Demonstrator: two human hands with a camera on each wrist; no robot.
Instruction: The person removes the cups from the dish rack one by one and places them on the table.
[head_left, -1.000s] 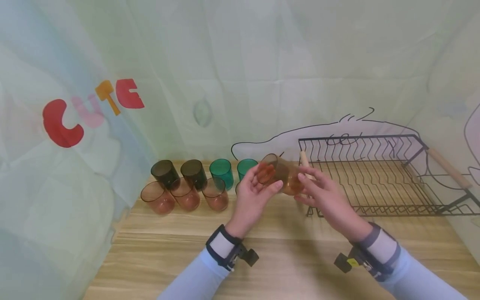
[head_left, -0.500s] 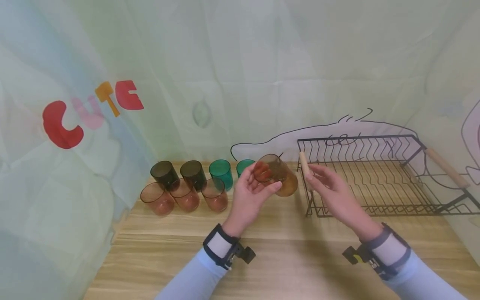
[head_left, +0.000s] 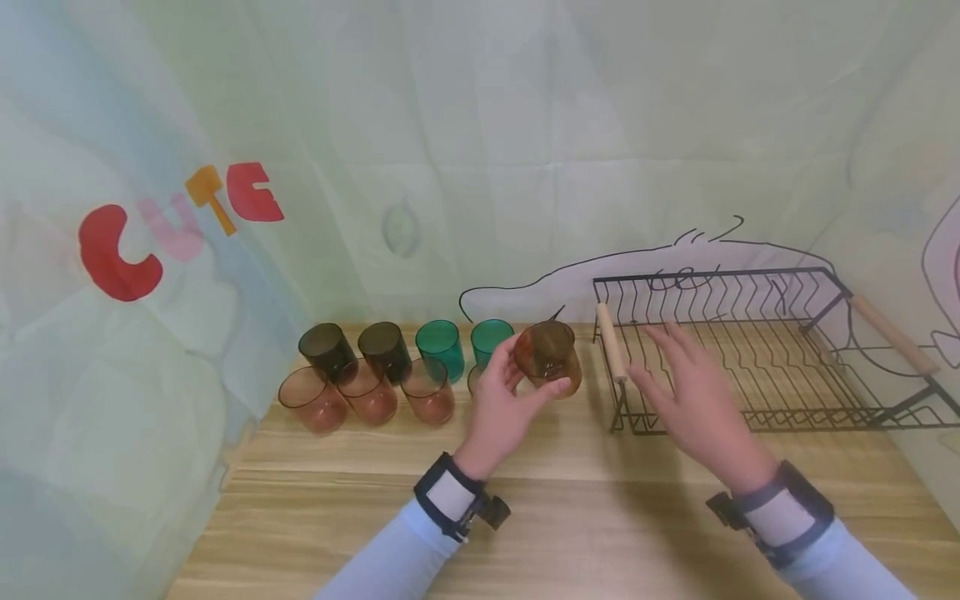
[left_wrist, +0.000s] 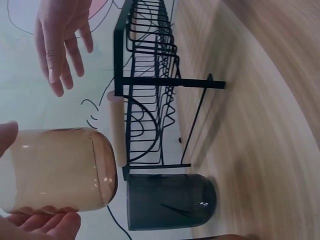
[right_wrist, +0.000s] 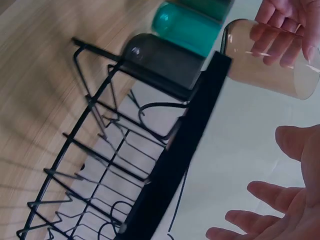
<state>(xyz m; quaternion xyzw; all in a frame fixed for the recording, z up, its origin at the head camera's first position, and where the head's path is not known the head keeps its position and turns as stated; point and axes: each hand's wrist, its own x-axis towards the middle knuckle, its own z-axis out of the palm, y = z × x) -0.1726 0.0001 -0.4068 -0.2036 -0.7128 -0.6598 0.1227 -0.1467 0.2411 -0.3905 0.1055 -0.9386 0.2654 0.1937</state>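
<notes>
My left hand (head_left: 506, 408) grips a clear amber glass tumbler (head_left: 567, 379), thumb on one side and fingers on the other. The tumbler (left_wrist: 60, 170) is held above the table, roughly upright with its base down. My right hand (head_left: 697, 408) hovers apart from it over the left end of the dish rack (head_left: 750, 375), fingers spread and holding nothing. A dark grey glass (left_wrist: 170, 202) stands on the table beside the rack; in the head view it sits behind the amber tumbler. Green glasses (head_left: 440, 346) (head_left: 492, 337) stand left of it.
Two dark glasses (head_left: 326, 350) stand at the back left. Several pink glasses (head_left: 322, 404) line the front, one partly hidden by my left hand. The black wire rack has wooden handles (head_left: 611, 342) at both ends. A printed cloth (head_left: 525, 167) hangs behind the wooden table (head_left: 570, 517).
My right hand has let go of the amber tumbler and moved right, over the rack, its fingers spreading. My left hand has kept hold of the tumbler and turned it more upright.
</notes>
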